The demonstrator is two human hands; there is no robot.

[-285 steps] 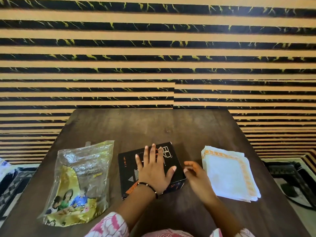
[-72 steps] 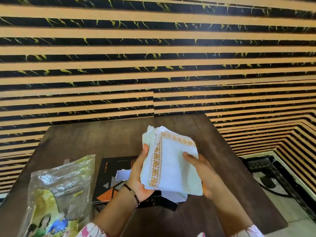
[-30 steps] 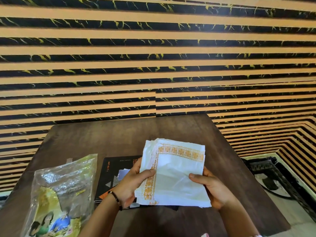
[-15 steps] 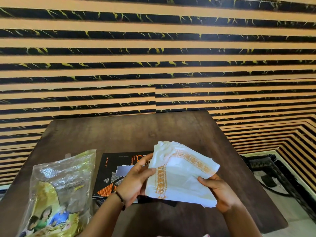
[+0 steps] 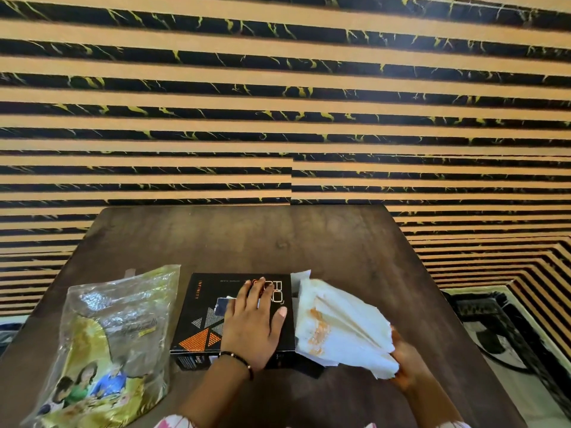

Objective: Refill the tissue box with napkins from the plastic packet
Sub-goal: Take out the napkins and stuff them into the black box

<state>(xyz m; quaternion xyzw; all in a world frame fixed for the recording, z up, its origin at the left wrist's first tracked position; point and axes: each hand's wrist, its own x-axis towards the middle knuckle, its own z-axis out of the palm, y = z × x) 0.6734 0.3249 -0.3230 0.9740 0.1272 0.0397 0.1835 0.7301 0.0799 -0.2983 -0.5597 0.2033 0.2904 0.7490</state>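
A black tissue box [image 5: 204,307] with orange triangles lies flat on the dark wooden table [image 5: 278,242]. My left hand [image 5: 251,329] rests flat on top of the box, fingers spread. My right hand [image 5: 408,362] grips a bent stack of white napkins [image 5: 340,325] with orange borders, whose far end meets the box's right side. Left of the box lies the plastic packet [image 5: 111,341], clear and yellow with printed figures; it looks empty.
A wall of tan and black stripes rises behind the table. The floor at the right holds a dark patterned mat [image 5: 506,329]. Bare table surface stretches beyond the box to the far edge.
My left hand has let go of the napkin stack and dropped flat onto the box. My right hand has lowered the stack to the box's right side.
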